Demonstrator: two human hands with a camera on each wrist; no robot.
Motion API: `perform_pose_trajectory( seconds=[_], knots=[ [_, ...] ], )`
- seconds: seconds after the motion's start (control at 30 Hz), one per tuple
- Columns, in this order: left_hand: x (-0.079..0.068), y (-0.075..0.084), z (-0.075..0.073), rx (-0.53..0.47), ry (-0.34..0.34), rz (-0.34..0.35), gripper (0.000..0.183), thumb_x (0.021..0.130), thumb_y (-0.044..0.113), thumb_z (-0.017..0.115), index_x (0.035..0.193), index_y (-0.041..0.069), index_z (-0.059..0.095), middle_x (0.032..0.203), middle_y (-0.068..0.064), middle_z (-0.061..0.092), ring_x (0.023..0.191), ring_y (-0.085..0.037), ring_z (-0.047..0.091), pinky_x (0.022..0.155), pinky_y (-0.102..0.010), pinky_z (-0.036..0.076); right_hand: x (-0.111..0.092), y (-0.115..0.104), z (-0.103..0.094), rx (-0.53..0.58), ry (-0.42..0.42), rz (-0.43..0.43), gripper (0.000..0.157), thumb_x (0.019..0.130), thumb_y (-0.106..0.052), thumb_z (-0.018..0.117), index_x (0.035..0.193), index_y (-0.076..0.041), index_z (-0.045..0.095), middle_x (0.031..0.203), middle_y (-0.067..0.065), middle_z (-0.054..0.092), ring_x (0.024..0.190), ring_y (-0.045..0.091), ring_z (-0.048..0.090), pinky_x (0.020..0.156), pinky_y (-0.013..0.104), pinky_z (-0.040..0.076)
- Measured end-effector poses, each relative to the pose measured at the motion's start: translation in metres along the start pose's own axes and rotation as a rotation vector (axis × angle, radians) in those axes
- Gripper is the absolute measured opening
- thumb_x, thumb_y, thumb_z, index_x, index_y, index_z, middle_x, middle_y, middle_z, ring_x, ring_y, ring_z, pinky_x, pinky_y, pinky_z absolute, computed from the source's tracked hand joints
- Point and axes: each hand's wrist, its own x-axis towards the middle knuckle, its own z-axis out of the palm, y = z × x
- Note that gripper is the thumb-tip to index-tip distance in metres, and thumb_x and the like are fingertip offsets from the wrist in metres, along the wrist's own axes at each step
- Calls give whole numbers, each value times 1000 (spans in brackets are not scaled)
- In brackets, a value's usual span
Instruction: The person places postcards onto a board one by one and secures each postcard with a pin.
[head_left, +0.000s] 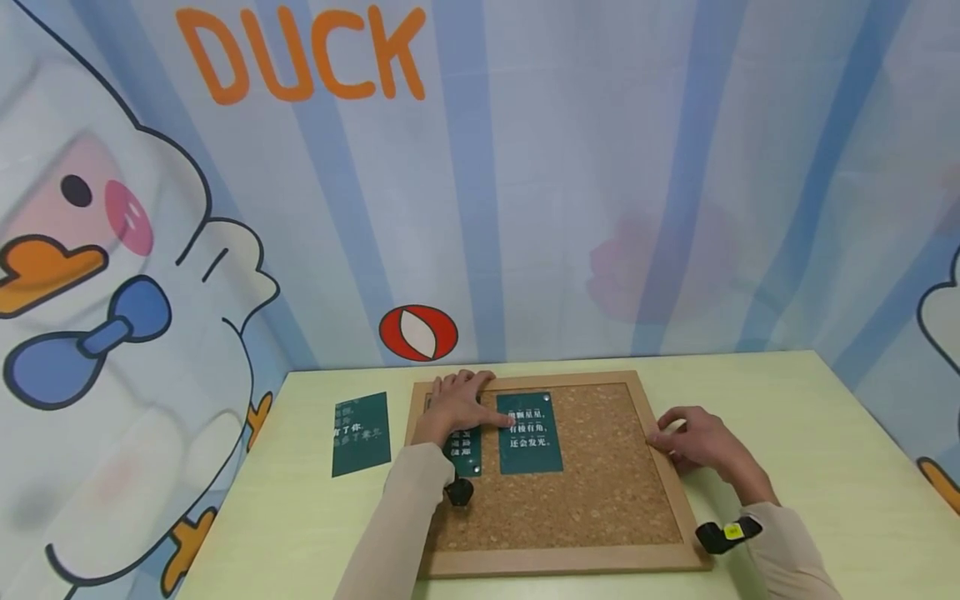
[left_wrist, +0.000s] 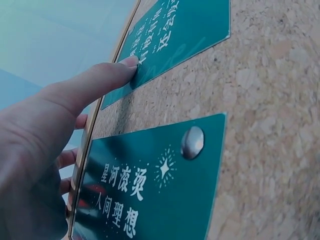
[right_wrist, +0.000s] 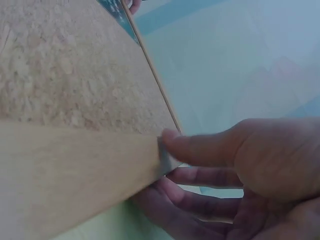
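A wood-framed cork board (head_left: 607,508) is on the table, with green cards pinned on it. My left hand (head_left: 456,406) reaches over its upper left part, partly hiding the left card (left_wrist: 165,150), which has a silver pin. In the left wrist view the thumb lies on the middle card (head_left: 531,446), while the other fingers pass over the frame's far edge. At the right side, my right hand (head_left: 697,437) grips the frame between thumb and fingers. The thumb (right_wrist: 200,149) is on the front and the fingers go beneath the edge.
A loose green card (head_left: 362,437) with white writing lies on the pale table (head_left: 277,500), left of the board. Behind the table hangs a blue striped cloth (head_left: 555,208) with a duck print.
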Motion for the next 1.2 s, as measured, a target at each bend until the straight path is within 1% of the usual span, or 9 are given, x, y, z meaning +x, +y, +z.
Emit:
perform_pose_trajectory(
  seconds=[0.2,0.37,0.6,0.67,0.73,0.87,0.97,1.1,1.2],
  knots=[
    [-1,-2,3,-12,7,-1,94,80,62,81,157,23,45,158,-13,41,147,-41,29,123,-58,3,4,-1,4,-51,9,14,33,98,-15,73,118,8,59,91,16,67,71,23,70,63,40,60],
    [-4,-5,-1,-8,-1,11,92,81,60,80,157,21,45,157,-15,41,146,-43,29,123,-60,5,8,-6,5,-81,-12,16,28,98,-13,73,113,6,58,88,16,67,71,23,70,62,40,60],
    [4,-13,-5,2,-4,55,95,80,64,79,157,20,46,154,-15,45,141,-41,37,121,-62,14,12,-11,5,-123,-19,30,24,98,-10,73,110,4,57,85,14,67,68,22,70,60,39,58],
    [5,-16,-6,-23,4,63,95,80,65,78,158,21,45,156,-15,45,142,-41,39,120,-61,20,12,-11,5,-128,-18,41,24,98,-10,73,110,3,57,85,14,67,68,22,70,60,39,58],
    [3,-19,-9,-50,37,76,95,81,64,78,159,20,45,157,-15,45,143,-40,40,118,-62,26,13,-11,4,-131,-17,47,24,98,-9,73,110,3,57,85,14,67,68,22,70,60,39,59],
    [-6,-28,-17,-78,163,92,89,84,62,77,156,17,49,156,-14,48,142,-38,43,114,-63,33,11,-12,3,-128,-21,48,24,98,-9,73,109,3,56,86,15,68,69,23,71,60,39,59],
    [-11,-42,-22,-72,251,37,89,85,67,73,156,19,48,154,-16,48,139,-41,43,111,-69,30,9,-12,1,-125,-20,39,23,98,-9,72,109,4,56,86,14,68,69,23,70,60,39,59],
    [-25,-65,-34,-71,305,-118,89,88,71,65,159,21,42,152,-23,41,134,-48,40,106,-77,26,7,-11,1,-122,-20,24,22,99,-8,72,109,4,56,85,14,68,69,22,70,61,39,60],
    [-38,-83,-41,-51,325,-238,85,91,67,62,157,17,41,148,-30,39,131,-54,39,104,-79,25,6,-11,0,-119,-24,17,22,99,-9,71,109,4,56,86,14,68,69,22,70,61,39,60]
  ],
)
